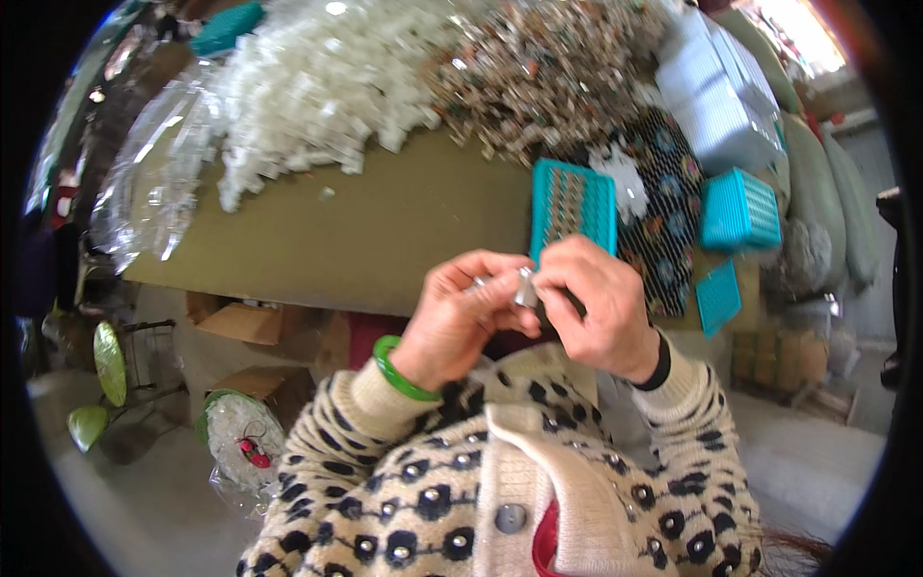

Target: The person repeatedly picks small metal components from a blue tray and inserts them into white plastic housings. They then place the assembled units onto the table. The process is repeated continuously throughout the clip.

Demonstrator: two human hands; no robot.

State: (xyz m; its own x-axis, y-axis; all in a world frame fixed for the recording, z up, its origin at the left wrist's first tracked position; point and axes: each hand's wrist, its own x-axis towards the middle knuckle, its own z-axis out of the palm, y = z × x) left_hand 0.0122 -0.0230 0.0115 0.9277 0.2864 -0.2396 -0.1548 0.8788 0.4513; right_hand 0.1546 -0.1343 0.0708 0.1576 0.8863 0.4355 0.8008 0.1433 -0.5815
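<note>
In front of my chest, just past the table's near edge, my two hands meet. My left hand (460, 315), with a green bangle at its wrist, is closed around a small pale, shiny piece (525, 288) between thumb and fingers. My right hand (604, 310), a black band at its wrist, pinches at the right side of that piece; its fingertips partly cover whatever they grip. Right behind them lies a teal tray (538, 207) with rows of small brownish-metallic pieces standing in its holes.
A heap of translucent whitish pieces (317, 91) and a heap of shiny brownish pieces (553, 72) cover the table's (385, 216) far side. Clear plastic sheeting (159, 178) hangs at left. At right are patterned dark cloth (673, 231), white stacked trays (716, 101) and teal trays (738, 212).
</note>
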